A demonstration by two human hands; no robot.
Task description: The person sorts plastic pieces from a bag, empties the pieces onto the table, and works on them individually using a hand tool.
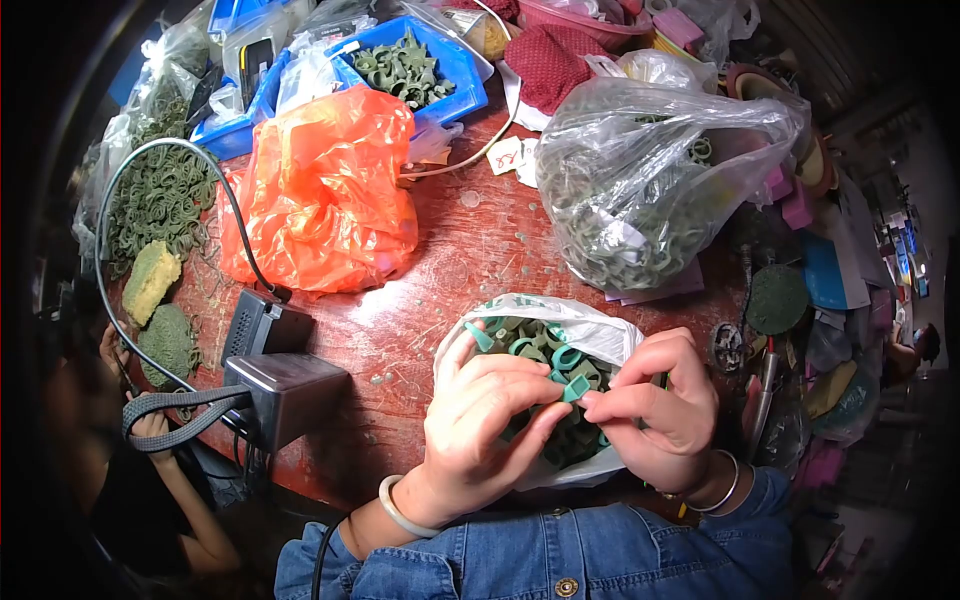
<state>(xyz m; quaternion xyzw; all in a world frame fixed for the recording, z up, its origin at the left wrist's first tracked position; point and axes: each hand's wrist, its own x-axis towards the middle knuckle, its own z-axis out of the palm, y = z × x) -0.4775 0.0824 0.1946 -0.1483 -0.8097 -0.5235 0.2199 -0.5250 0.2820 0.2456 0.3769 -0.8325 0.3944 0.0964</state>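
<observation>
Over an open white plastic bag (612, 322), my left hand (490, 410) pinches a small green ring with a square top (575, 387) between thumb and fingers. My right hand (658, 405) meets it from the other side, thumb and index finger closed at the ring's edge. Inside the bag lie many dark green ring-shaped pieces (570, 435), with a few brighter teal ones such as a round ring (566, 357). Another teal piece (479, 337) shows by the raised fingers of my left hand. My palms and fingers cover part of the bag's contents.
An orange plastic bag (325, 190) and a black box (285, 390) stand left on the red table (450, 265). A clear bag of green pieces (630, 200) sits behind right. Blue bins (468, 85) line the back. At far left another person's hand (150, 428) shows.
</observation>
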